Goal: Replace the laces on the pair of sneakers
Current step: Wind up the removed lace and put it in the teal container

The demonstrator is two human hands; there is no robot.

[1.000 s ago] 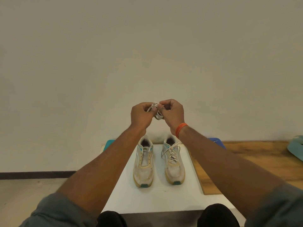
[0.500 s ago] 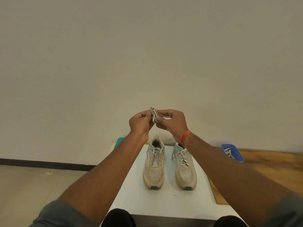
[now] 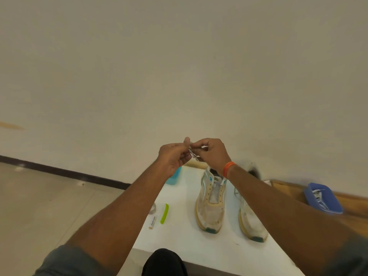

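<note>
So progress-wise, this looked roughly mid-job to me. Just above the centre of the frame, both hands were up in the air working a small bundled white lace (image 3: 192, 154): the left hand (image 3: 172, 156) and the right hand (image 3: 212, 152) each had fingers curled in and pinching it between them. It was too blurry to say whether they were unwinding it or bunching it up.

Below that, at lower centre, the left sneaker (image 3: 211, 204) sat on the white table (image 3: 179, 234) with its eyelets looking bare, so I'd guess its lace was already out. The right sneaker (image 3: 251, 220) was just beside it, half hidden behind the right forearm. A bit of white lacing seemed to show near its top, but I couldn't really tell how much was in there. So threading was still to do on at least one shoe, probably both.

Count:
- 2 sneakers
- 1 lace in the hands
- 1 blue tray (image 3: 324, 198) at the right edge, with more white lace in it
- 1 green strip (image 3: 164, 213), 1 small labelled stick (image 3: 153, 222) and 1 tape roll (image 3: 153, 208), lower centre-left
- 1 teal container (image 3: 174, 177) behind the left wrist
- 1 orange wristband (image 3: 228, 168) on the right wrist
</note>
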